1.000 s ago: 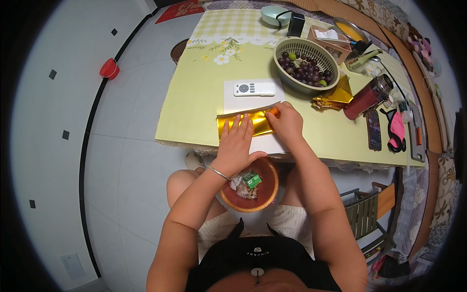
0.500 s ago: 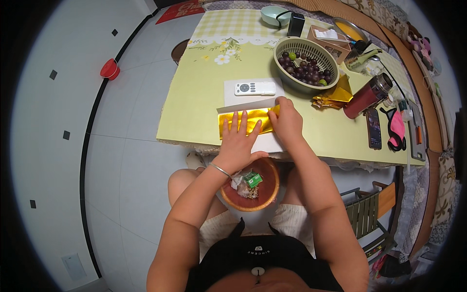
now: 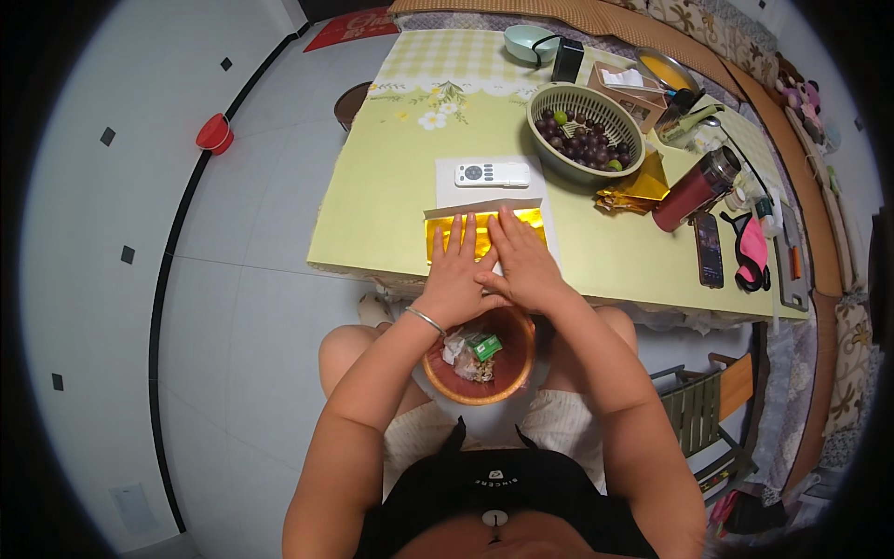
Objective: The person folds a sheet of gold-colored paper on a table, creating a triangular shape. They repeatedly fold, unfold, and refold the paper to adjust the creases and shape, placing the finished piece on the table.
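Our right hand (image 3: 523, 265) now lies flat on the gold foil sheet (image 3: 484, 233), pulled in from the sheet's right end to just beside our left hand (image 3: 456, 275), thumbs touching. The foil reads flatter than before, with less of it uncovered between our hands.

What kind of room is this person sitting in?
Most likely a home living or dining area: a low table with a yellow cloth holds a basket of dark grapes, a white remote control and a red flask, on a pale tiled floor.
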`<act>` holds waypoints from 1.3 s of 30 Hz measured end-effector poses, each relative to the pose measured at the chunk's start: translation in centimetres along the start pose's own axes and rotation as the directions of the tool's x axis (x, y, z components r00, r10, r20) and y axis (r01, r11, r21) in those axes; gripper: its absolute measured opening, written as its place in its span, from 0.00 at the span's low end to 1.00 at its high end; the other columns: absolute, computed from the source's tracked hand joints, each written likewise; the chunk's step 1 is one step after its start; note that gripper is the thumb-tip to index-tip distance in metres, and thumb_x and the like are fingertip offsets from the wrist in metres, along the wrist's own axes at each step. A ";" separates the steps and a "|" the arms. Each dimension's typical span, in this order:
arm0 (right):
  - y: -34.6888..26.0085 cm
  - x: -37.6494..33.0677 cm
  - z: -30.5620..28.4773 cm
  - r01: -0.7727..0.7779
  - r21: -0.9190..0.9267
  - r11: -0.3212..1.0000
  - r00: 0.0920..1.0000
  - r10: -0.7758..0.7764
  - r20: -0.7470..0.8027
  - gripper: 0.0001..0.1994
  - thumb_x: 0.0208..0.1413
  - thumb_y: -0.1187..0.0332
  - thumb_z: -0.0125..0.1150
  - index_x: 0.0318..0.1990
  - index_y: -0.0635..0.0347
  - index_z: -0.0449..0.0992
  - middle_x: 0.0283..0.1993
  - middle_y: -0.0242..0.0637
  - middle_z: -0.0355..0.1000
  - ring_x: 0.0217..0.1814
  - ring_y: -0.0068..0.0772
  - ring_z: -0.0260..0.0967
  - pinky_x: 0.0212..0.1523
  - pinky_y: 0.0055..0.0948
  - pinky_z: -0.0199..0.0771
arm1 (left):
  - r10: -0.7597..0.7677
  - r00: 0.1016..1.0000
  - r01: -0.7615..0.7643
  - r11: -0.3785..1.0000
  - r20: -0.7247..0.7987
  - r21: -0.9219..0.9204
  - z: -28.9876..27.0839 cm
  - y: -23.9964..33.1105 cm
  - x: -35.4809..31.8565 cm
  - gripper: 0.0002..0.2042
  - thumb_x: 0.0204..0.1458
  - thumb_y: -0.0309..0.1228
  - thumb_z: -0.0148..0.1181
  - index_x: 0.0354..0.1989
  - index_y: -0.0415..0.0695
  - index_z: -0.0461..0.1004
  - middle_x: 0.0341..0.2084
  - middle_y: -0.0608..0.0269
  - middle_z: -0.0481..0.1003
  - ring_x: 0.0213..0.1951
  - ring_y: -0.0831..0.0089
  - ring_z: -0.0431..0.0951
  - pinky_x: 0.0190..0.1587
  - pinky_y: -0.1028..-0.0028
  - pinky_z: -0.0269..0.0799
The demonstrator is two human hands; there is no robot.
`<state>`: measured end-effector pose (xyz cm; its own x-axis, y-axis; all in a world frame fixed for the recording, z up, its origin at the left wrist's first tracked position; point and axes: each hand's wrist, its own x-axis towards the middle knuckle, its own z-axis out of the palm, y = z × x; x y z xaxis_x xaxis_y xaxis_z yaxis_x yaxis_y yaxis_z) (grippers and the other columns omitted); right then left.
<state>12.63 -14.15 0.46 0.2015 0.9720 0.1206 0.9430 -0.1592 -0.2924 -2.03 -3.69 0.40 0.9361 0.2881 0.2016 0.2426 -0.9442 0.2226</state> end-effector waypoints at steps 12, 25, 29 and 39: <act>2.0 -1.8 -1.1 -0.122 -0.125 0.985 0.991 0.127 0.034 0.48 0.59 0.36 0.51 0.74 0.68 0.48 0.79 0.52 0.43 0.82 0.46 0.36 0.77 0.51 0.36 | -0.198 0.980 0.198 0.977 -0.011 0.076 -0.2 -3.1 -2.4 0.53 0.52 0.66 0.54 0.72 0.30 0.48 0.73 0.39 0.47 0.75 0.50 0.43 0.72 0.42 0.34; -3.2 -7.2 -0.6 -0.042 -0.240 0.970 0.964 -0.024 -0.263 0.29 0.46 0.66 0.69 0.58 0.65 0.70 0.62 0.51 0.67 0.61 0.49 0.66 0.56 0.45 0.66 | 0.182 0.929 -0.261 0.940 -0.323 -0.221 -0.6 -1.8 -1.4 0.22 0.40 0.31 0.69 0.46 0.40 0.75 0.46 0.51 0.74 0.48 0.51 0.73 0.53 0.54 0.67; -1.9 -7.0 -2.1 0.036 0.023 0.999 0.946 -0.027 -0.323 0.13 0.48 0.71 0.66 0.43 0.57 0.77 0.52 0.41 0.75 0.50 0.47 0.70 0.51 0.43 0.68 | 0.165 0.925 -0.287 0.892 -0.341 -0.348 -1.6 1.0 -2.3 0.11 0.40 0.27 0.68 0.33 0.41 0.78 0.40 0.53 0.77 0.43 0.53 0.76 0.46 0.61 0.72; 0.6 -3.2 -0.9 -0.146 0.295 0.944 0.885 0.258 -0.388 0.12 0.48 0.70 0.69 0.40 0.62 0.77 0.40 0.42 0.75 0.44 0.47 0.72 0.47 0.42 0.71 | -0.277 0.875 0.073 0.885 -0.397 -0.459 1.5 0.6 0.1 0.07 0.43 0.27 0.68 0.21 0.40 0.75 0.29 0.54 0.72 0.37 0.54 0.74 0.42 0.59 0.70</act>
<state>12.85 -17.48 0.78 0.5240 0.7521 0.3997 0.7831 -0.2410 -0.5733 -1.41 -4.50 -0.91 0.6510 0.5773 0.4929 0.1660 -0.7419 0.6497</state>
